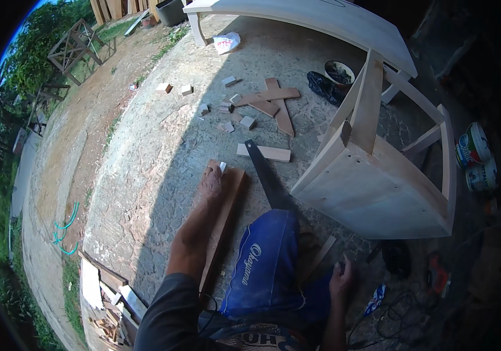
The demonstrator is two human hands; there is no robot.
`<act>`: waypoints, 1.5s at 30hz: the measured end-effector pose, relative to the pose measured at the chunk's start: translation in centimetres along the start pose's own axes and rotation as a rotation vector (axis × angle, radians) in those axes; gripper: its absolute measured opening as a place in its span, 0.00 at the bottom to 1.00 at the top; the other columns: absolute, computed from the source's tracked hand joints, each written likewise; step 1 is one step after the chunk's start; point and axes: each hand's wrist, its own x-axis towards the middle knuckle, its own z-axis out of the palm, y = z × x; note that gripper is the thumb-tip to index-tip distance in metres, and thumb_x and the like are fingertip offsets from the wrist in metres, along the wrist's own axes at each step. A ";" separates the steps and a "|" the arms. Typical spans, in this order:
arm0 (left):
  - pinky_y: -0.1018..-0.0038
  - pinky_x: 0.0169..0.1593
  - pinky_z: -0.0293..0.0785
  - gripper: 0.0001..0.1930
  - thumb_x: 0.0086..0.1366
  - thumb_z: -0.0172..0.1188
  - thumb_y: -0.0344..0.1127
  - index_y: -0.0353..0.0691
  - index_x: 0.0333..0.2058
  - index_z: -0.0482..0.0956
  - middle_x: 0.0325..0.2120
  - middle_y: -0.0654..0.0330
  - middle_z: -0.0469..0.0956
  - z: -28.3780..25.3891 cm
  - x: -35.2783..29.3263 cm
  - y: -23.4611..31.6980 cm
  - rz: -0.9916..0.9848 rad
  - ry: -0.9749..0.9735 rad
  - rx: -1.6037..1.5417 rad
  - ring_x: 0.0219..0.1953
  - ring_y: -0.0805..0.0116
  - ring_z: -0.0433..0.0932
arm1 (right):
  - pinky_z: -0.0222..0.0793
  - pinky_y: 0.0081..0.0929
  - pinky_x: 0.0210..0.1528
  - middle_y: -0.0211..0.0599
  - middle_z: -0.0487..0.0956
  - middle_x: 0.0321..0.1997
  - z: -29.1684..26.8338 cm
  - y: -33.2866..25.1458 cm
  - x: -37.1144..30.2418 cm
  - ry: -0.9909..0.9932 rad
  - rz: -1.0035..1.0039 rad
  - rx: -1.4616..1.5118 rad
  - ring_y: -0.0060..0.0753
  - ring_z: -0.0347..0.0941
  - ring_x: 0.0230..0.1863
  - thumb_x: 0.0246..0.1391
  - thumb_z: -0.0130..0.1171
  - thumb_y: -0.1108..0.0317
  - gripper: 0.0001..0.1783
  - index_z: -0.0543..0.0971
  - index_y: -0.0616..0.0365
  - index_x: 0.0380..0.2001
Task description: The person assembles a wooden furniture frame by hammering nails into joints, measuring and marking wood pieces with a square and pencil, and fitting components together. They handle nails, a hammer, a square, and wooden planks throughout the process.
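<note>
Stone paving (163,146) bears a white-red bag (226,42) beyond the plank-pressing left hand (211,182).

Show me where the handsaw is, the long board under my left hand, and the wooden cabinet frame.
handsaw (265,175): head view, middle of the dark blade.
long board (232,190): head view, upper right part beside the left hand (211,182).
wooden cabinet frame (373,190): head view, its pale flat side panel.

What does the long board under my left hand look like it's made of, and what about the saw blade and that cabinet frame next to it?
The long board looks like bare reddish-brown wood, unfinished, with a matte face. The saw blade appears to be dark metal, thin and flat; its finish is hard to tell. The cabinet frame looks like pale raw wood, unpainted, with small dark dots like nail or screw holes along one panel.
</note>
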 end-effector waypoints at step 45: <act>0.49 0.51 0.72 0.24 0.72 0.49 0.52 0.32 0.40 0.77 0.39 0.35 0.79 1.5 4.7 -3.6 -0.397 0.175 -0.260 0.47 0.34 0.77 | 0.79 0.35 0.38 0.60 0.80 0.52 12.3 -15.8 1.9 -0.211 -0.653 0.403 0.46 0.85 0.41 0.57 0.63 0.68 0.31 0.71 0.75 0.60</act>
